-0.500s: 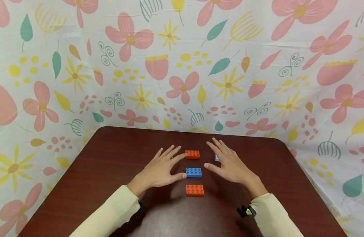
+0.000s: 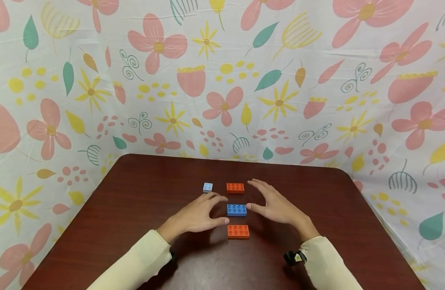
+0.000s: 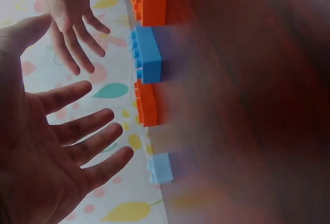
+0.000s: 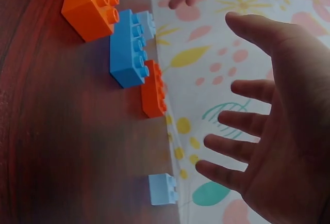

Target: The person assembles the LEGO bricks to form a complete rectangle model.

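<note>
Watching from afar, I see a white fabric sheet (image 2: 316, 52) printed with pink, yellow and green flowers and leaves behind a dark reddish-brown table (image 2: 110, 209). Over it, from cream sleeves (image 2: 128, 262), extend a person's left hand (image 2: 193, 214) and right hand (image 2: 280, 206), fingers loosely spread, each holding nothing. Between them, a row running away from me, are three rectangular plastic bricks, flat on the table, eight round studs on each: a near orange-red brick (image 2: 238, 231), a medium-blue brick (image 2: 236, 210) and a far orange-red brick (image 2: 235, 188), with gaps between. Smallest are two light-blue plastic blocks: a four-studded left block (image 2: 208, 187), left of the far orange-red brick, and a right block (image 4: 160, 189), hidden from the head view by the right hand.
</note>
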Tool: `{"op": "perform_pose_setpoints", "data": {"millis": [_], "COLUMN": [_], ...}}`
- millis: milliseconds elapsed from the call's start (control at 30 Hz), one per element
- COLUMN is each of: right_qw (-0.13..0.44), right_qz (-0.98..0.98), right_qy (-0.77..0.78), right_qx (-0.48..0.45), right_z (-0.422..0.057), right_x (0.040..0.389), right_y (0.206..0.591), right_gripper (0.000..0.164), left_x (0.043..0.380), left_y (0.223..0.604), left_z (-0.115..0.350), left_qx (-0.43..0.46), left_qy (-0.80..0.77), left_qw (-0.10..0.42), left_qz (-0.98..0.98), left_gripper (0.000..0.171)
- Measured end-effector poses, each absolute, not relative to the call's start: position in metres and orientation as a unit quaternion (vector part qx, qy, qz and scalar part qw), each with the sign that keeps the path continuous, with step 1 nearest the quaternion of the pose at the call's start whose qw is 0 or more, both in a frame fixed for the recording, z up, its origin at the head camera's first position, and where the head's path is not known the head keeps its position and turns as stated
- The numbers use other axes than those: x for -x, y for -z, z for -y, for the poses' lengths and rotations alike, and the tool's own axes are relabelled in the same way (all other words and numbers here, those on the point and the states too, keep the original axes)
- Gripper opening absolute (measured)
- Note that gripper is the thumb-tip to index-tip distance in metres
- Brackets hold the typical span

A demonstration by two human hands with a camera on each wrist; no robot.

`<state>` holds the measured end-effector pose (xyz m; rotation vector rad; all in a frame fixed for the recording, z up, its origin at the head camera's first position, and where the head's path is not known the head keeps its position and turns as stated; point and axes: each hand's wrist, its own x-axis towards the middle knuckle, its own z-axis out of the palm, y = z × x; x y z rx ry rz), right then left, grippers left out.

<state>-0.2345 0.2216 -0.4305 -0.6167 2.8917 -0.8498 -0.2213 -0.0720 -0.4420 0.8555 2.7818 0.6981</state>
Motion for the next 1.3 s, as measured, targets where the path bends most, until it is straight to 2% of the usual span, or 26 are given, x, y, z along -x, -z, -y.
{"op": "perform_pose_setpoints", "data": {"millis": [300,533,767,1033,1300], "right_qw": [0.057,0.071,0.088,0.108,0.108], "right_qz": [-0.923,-0.916,-0.905,-0.876,-0.873], "right_qy": [0.310,0.326,0.348,0.385,0.385], "right_qx": [0.221,0.224,0.229,0.269,0.278], "right_z": [-0.217,-0.217,-0.217,-0.216,-0.218], "right_x": [0.242,0.243,0.244,0.249,0.251], "right_y": [0.445,0.453,0.459,0.471,0.471], "right_gripper": [0.067,0.060,0.057,0.053,0.051], "left_x": [0.219,0.217,0.217,0.217,0.218], "left_y": [0.453,0.458,0.465,0.475,0.472], "left_z": [0.067,0.064,0.061,0.060,0.054], "left_qx": [-0.289,-0.308,-0.330,-0.334,-0.348], "left_qy": [-0.273,-0.291,-0.308,-0.355,-0.353], "left_qw": [0.105,0.105,0.103,0.134,0.133], "left_qz": [-0.911,-0.900,-0.886,-0.863,-0.858], "left_gripper": [0.064,0.059,0.055,0.048,0.046]}}
